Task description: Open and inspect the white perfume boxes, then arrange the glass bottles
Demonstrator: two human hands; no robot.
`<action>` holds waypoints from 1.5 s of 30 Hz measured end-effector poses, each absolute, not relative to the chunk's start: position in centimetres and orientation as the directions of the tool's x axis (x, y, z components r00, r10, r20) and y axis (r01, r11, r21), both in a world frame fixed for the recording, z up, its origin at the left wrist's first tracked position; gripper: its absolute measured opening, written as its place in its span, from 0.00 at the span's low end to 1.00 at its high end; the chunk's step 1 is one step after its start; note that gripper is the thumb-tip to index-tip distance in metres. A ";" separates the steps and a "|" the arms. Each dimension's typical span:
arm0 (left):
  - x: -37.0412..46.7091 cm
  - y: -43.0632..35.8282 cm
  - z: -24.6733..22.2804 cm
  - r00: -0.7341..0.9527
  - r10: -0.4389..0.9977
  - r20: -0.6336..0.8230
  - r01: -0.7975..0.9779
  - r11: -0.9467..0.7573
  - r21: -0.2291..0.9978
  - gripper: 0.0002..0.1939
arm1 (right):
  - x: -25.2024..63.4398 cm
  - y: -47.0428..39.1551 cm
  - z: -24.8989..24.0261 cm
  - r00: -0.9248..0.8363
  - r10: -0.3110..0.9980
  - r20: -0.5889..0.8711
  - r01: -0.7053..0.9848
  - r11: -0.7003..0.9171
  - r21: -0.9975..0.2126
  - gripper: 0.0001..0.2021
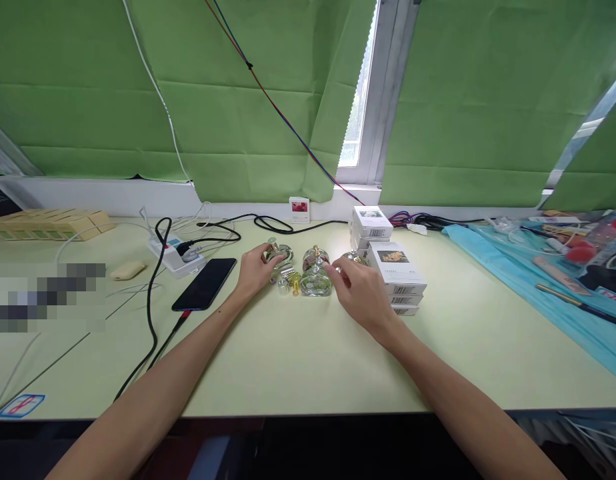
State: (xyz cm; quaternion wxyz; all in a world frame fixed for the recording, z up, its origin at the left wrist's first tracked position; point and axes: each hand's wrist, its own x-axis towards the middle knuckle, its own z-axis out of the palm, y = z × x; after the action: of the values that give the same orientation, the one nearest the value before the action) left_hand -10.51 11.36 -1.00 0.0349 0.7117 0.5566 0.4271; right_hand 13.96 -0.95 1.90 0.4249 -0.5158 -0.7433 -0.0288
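Observation:
Several clear glass bottles that look like perfume bottles stand grouped on the table. My left hand (255,270) has its thumb and fingers closed on the left perfume bottle (284,253), which has a round greenish cap. With bent fingers, my right hand (361,293) is at the right edge of the front perfume bottle (316,285), thumb by its shoulder; its fingertips are partly hidden. Behind that bottle stands a pinkish perfume bottle (311,257), and another bottle (355,255) shows partly behind my right hand. Small shiny caps or vials (289,283), some yellow, lie between the left and front bottles.
White boxes (395,267) are stacked right of my right hand. A black phone (205,285) with a cable and a white power strip (175,257) lie left. A small card (299,210) stands at the back. Blue sheeting (528,287) with clutter covers the right side.

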 end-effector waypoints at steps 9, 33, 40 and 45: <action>-10.3 12.0 -1.3 0.061 0.842 0.536 0.765 -0.384 0.517 0.16 | 13.9 -0.8 1.9 -0.110 0.750 0.653 0.804 0.453 -0.386 0.16; -10.3 12.4 -1.5 0.126 0.851 0.510 0.750 -0.418 0.512 0.24 | 13.7 -0.8 1.5 -0.163 0.763 0.626 0.822 0.456 -0.341 0.17; -10.3 12.4 -1.8 0.199 0.832 0.518 0.715 -0.484 0.504 0.23 | 13.6 -0.8 1.6 -0.185 0.777 0.601 0.817 0.461 -0.345 0.18; -10.4 12.3 -1.8 0.222 0.833 0.507 0.705 -0.496 0.507 0.24 | 13.5 -0.9 1.8 -0.188 0.795 0.577 0.823 0.448 -0.348 0.18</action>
State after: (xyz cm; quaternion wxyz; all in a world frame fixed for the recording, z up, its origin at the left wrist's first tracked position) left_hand -10.41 12.34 -1.83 0.0843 0.7770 0.4946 0.3802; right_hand 13.53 -0.94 1.79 0.3608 -0.5250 -0.7705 -0.0198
